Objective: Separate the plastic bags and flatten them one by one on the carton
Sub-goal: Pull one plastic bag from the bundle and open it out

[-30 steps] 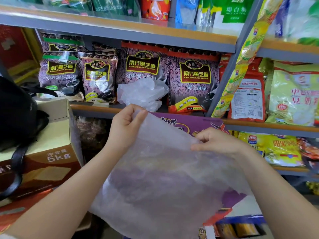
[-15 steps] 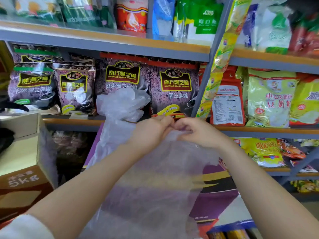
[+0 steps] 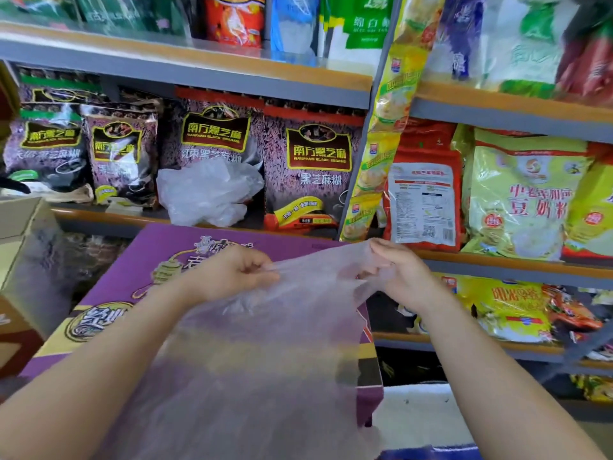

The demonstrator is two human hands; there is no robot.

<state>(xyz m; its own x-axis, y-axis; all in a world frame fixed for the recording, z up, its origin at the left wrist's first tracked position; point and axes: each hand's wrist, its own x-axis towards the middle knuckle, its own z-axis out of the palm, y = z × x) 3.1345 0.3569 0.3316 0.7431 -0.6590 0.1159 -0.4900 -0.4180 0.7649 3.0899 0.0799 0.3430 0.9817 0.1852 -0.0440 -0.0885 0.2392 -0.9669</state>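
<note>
- A thin, see-through plastic bag (image 3: pixel 265 353) is held up over the purple carton (image 3: pixel 132 280), its top edge stretched between the two hands and the rest hanging down towards the near edge of the carton.
- The bag covers the right half of the carton top; the purple and yellow print shows through it.
- The left hand (image 3: pixel 229 273) has its fingers curled in, pinching the bag's top edge above the middle of the carton.
- The right hand (image 3: pixel 398 273) pinches the other end of that edge with curled fingers, above the carton's far right corner; the film is drawn tight between the hands.
- A crumpled heap of more plastic bags (image 3: pixel 209 190) lies on the middle shelf (image 3: pixel 109 217), just beyond the far edge of the carton, leaning on the packets behind it.
- Dark purple packets of black sesame food (image 3: pixel 315 167) stand in a row along that shelf.
- To the right of the grey shelf post, a red-and-white packet (image 3: pixel 421 200) and yellow-green packets (image 3: pixel 520 197) stand on the next shelf section.
- A strip of yellow sachets (image 3: pixel 388 121) hangs down the post.
- A brown cardboard box (image 3: pixel 23 260) sits at the left, beside the carton.
- More packets fill the top shelf (image 3: pixel 199 58).
</note>
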